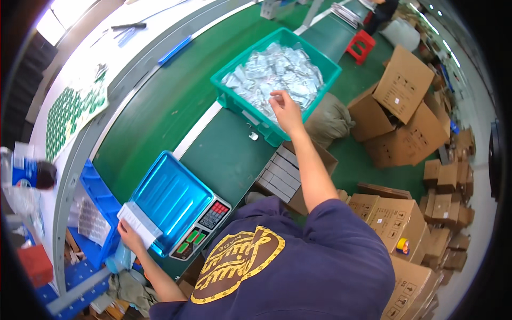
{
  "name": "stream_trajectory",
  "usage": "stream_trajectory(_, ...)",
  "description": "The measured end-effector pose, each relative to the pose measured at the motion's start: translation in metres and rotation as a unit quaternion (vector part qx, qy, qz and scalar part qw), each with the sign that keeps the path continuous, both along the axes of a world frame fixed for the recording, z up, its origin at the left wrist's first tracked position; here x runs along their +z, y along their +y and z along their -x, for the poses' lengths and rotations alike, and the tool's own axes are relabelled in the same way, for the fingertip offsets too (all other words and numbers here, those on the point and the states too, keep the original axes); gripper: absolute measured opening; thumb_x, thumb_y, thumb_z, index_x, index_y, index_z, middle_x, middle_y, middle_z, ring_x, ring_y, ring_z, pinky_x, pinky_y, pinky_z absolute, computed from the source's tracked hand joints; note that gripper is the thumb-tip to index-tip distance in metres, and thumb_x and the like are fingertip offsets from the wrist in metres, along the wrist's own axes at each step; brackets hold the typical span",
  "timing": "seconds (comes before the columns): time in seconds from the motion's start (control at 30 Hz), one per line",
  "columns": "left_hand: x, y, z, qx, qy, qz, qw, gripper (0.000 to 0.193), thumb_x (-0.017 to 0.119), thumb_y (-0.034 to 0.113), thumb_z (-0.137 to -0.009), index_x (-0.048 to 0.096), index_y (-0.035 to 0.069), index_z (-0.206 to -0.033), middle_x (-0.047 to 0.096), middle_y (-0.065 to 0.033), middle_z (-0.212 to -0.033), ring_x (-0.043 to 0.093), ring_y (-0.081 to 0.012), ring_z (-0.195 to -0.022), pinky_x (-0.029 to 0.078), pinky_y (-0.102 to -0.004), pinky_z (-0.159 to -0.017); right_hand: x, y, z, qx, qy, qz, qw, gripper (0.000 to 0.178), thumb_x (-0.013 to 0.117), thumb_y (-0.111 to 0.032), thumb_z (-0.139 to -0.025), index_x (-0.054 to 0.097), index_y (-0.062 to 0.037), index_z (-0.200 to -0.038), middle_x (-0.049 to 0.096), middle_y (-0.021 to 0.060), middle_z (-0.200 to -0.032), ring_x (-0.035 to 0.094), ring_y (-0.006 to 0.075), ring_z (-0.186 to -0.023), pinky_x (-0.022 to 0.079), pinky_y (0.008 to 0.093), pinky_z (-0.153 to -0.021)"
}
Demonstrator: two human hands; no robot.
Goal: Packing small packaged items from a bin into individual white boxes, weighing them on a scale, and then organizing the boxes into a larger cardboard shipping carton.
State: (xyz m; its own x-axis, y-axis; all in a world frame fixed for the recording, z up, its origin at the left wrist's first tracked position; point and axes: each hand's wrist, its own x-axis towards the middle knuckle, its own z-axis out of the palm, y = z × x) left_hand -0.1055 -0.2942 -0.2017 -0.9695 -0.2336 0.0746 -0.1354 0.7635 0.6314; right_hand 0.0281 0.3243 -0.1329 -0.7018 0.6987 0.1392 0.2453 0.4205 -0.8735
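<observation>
My left hand (129, 235) is closed on the lower left side of a slim white box (140, 224). The box lies over the near left edge of the blue metal pan (172, 201) of a digital scale, whose keypad and green displays face me. Farther off, my right hand (287, 112) hovers above the near right part of a green plastic bin (266, 128). Its fingers are loosely bent and apart, with nothing visible in them. Heaped in the bin are many small clear packets (280, 72) with pale contents.
A blue parts bin (109, 234) stands left of the scale. An open carton of white boxes (282, 170) sits below the bench's right edge. Brown cartons (392, 221) are stacked on the right, near a red stool (361, 46). A small white piece (253, 136) lies beside the green bin.
</observation>
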Motion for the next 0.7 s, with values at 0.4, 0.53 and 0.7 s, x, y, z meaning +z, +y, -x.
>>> stream_trajectory(0.4,0.091,0.120,-0.022,-0.091,0.237,-0.088,0.963,0.037,0.053,0.024,-0.099,0.052,-0.003,-0.125,0.059,-0.0177,-0.120,0.057,-0.0288,-0.111,0.046,-0.0361,-0.095,-0.111,0.043,0.029,0.068,-0.324,-0.159,0.930,0.035,0.065,-0.022,-0.078,0.061,-0.0044,-0.108,0.068,0.0185,-0.099,0.066,0.0361,-0.097,0.053,0.0471,-0.080)
stream_trajectory(0.53,0.085,0.159,-0.011,-0.204,0.160,-0.180,0.949,0.031,0.050,0.019,-0.099,0.053,-0.001,-0.122,0.063,-0.0185,-0.112,0.062,-0.0246,-0.104,0.047,-0.0324,-0.093,-0.098,0.044,0.018,-0.074,-0.279,-0.095,0.953,0.039,0.076,-0.024,-0.073,0.063,-0.0052,-0.105,0.068,0.0168,-0.100,0.066,0.0364,-0.095,0.053,0.0484,-0.078)
stream_trajectory(0.7,0.076,0.235,-0.035,-0.346,0.020,-0.248,0.905,0.032,0.052,0.019,-0.099,0.050,0.002,-0.126,0.063,-0.0149,-0.111,0.059,-0.0207,-0.102,0.045,-0.0309,-0.092,-0.062,0.022,0.003,-0.061,-0.202,-0.187,0.959,0.041,0.075,-0.044,-0.074,0.070,-0.0068,-0.090,0.065,0.0133,-0.101,0.063,0.0339,-0.098,0.052,0.0455,-0.079)
